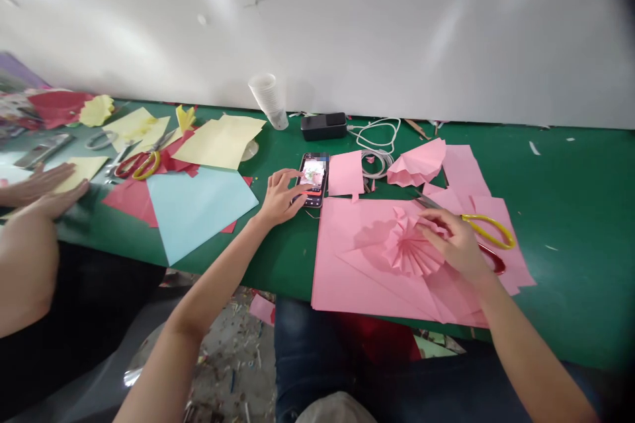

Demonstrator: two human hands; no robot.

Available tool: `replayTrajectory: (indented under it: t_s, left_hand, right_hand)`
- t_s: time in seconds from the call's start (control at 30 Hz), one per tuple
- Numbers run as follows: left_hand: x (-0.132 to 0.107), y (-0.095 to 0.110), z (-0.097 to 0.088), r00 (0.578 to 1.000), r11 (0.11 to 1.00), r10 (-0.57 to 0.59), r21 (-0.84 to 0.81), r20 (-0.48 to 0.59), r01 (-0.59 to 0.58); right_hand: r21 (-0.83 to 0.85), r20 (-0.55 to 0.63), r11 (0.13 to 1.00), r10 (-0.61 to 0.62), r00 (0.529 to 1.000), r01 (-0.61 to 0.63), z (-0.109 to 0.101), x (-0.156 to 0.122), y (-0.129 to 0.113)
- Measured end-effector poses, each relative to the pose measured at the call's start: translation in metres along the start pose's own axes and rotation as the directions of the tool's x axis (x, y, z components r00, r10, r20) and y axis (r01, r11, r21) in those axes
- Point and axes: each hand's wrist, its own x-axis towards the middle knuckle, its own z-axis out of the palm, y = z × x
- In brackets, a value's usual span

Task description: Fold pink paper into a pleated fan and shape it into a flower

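My left hand (282, 197) reaches to a phone (313, 178) lying on the green table (570, 225); its fingers are spread and a fingertip touches the screen. My right hand (456, 241) rests on a pleated pink paper fan (411, 248), fingers pressed on its folds. The fan lies on large pink sheets (357, 264). Scissors with yellow and red handles (489, 238) lie right beside my right hand, partly under it.
Another folded pink fan (417, 164), a white cable (377, 142), a black box (323, 125) and a plastic cup (268, 100) sit near the wall. Light blue (198, 205), yellow (221, 142) and red papers and more scissors (141, 162) lie left. Another person's hands (42, 188) press paper at far left.
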Motion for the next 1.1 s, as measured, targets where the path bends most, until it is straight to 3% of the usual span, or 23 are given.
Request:
replayTrajectory:
  t_s: [0.1,0.47,0.83,1.1]
  left_hand:
    - [-0.0034,-0.0011,0.0012,0.998,0.999,0.002,0.04,0.068,-0.004]
    - [-0.0013,0.0031,0.0015,0.995,0.994,-0.046,0.101,0.094,0.036]
    - [-0.0019,0.0024,0.0033,0.998,0.992,-0.04,0.12,0.049,0.034]
    - [-0.0012,-0.0036,0.0081,0.986,0.991,-0.118,0.056,-0.116,0.126]
  right_hand:
    - [-0.022,0.001,1.0,0.011,1.0,-0.011,0.0001,-0.0016,0.0018]
    - [-0.033,-0.005,0.998,0.056,0.998,-0.056,-0.0022,-0.0028,0.0009]
    - [-0.027,0.023,0.999,0.046,0.999,-0.045,-0.0024,-0.0032,0.0047]
    - [-0.04,0.023,0.998,0.05,0.998,-0.049,-0.0021,-0.0031,0.0037]
